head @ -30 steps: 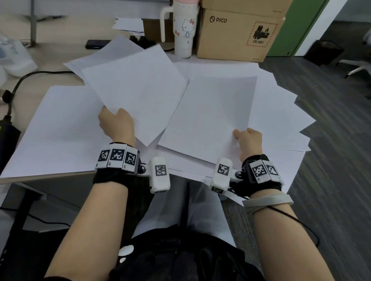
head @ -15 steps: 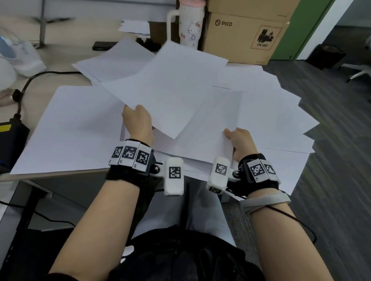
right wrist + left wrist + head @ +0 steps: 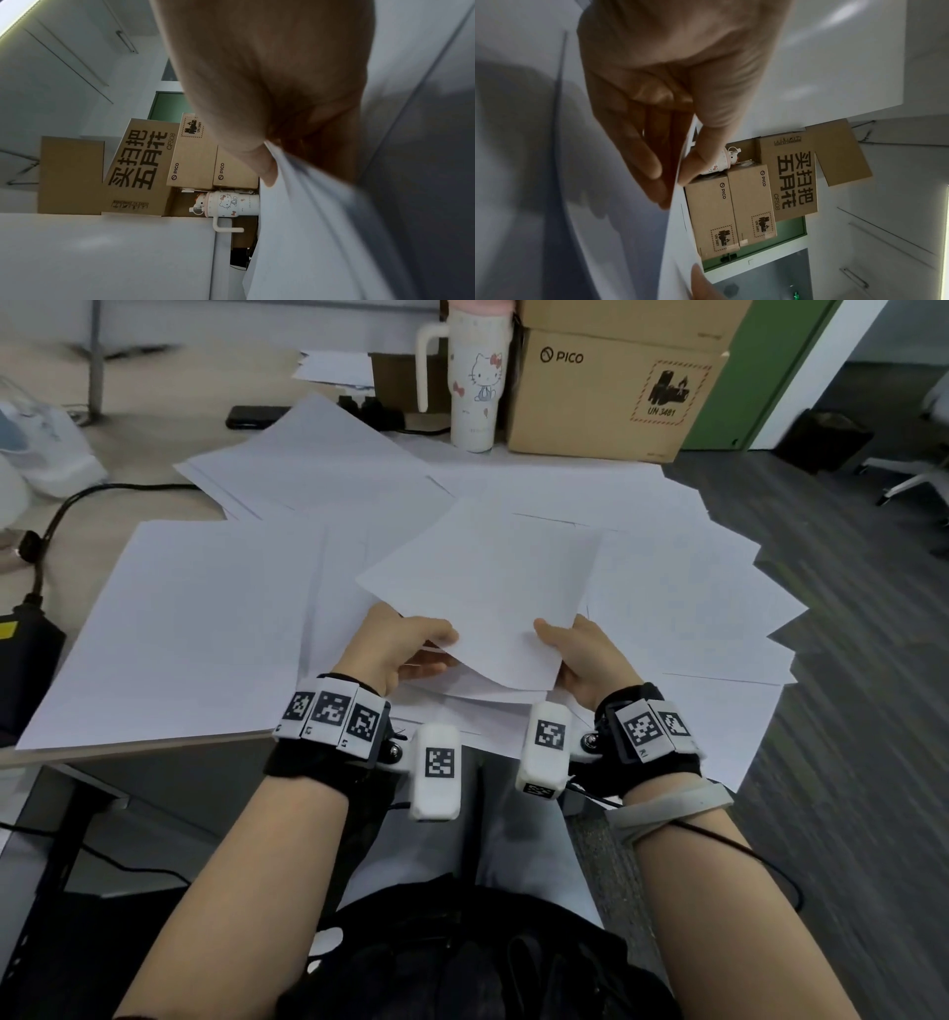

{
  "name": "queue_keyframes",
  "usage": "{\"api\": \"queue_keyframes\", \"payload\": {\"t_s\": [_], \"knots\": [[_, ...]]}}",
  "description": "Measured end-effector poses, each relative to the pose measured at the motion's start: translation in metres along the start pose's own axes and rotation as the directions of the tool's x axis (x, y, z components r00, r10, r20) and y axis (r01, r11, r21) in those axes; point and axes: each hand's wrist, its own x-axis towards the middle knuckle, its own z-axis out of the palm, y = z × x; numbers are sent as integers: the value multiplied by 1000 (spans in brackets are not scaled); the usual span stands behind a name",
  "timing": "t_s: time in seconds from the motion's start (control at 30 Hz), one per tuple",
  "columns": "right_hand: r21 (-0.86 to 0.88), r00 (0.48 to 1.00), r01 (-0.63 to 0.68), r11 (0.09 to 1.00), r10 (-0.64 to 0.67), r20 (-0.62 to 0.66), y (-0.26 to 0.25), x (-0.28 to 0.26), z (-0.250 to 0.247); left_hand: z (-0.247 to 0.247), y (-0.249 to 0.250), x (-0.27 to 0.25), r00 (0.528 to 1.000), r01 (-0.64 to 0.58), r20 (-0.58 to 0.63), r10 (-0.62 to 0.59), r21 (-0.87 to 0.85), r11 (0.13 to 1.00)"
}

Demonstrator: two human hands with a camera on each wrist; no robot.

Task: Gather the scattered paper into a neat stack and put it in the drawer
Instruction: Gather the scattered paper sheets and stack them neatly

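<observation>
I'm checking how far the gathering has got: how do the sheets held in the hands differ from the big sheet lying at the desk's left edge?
The held sheets are pinched by the left hand and right hand; the big sheet is untouched. The held sheets are skewed and overlapping; the big sheet lies flat. Both are blank white paper.

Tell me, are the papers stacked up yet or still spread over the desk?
Mostly still spread. Left hand and right hand pinch a few gathered sheets, while loose sheets still fan across the desk.
</observation>
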Motion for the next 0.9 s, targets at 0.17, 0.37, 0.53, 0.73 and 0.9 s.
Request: {"api": "queue_keyframes", "payload": {"t_s": [0.17, 0.37, 0.53, 0.73, 0.9], "knots": [[3, 995, 83, 997, -82, -64, 0, 0, -1, -1, 0, -2, 1000, 7, 29, -7, 11, 1000], [5, 959, 258, 966, -255, -126, -10, -3, -11, -16, 1, 17, 923, -188, -357, 142, -96, 977], [13, 919, 386, 922, -384, -90, -21, -10, -15, -20, 10, 26, 905, -241, -364, 221, -9, 970], [44, 843, 538, 842, -536, -52, -29, -12, -14, -10, 31, 28, 878, -377, -305, 368, 32, 926], [32, 799, 600, 799, -597, -78, -35, -9, -19, -10, 44, 22, 753, -613, -315, 577, -21, 789]]}}
